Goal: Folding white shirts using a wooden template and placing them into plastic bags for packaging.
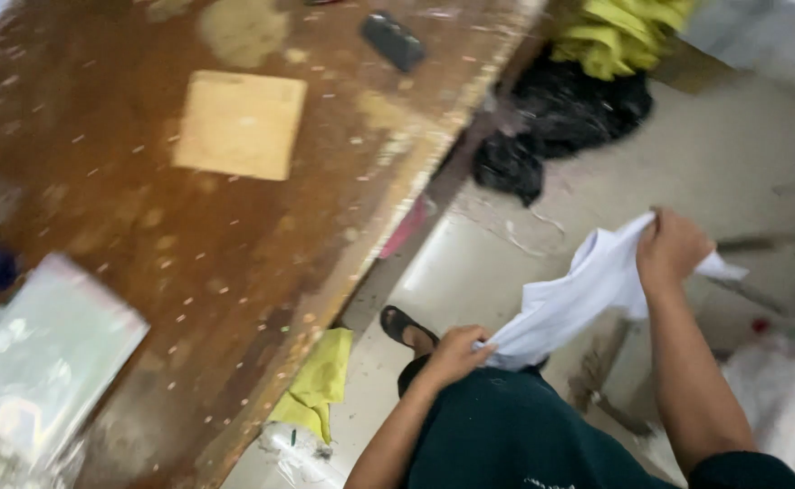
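Observation:
A white cloth garment (571,301) hangs stretched between my two hands over the floor, to the right of a worn brown wooden table (189,235). My left hand (454,352) pinches its lower end near my dark green lap. My right hand (670,249) grips its upper end, higher and further right. A sandalled foot (406,326) shows on the pale floor just below my left hand.
On the table lie a tan square board (240,123), a small dark flat object (393,40) and clear plastic bags (43,358). Yellow cloth (320,380) hangs by the table edge. A black bag (560,122) and yellow fabric (617,32) sit on the floor beyond. A white sack (782,398) stands right.

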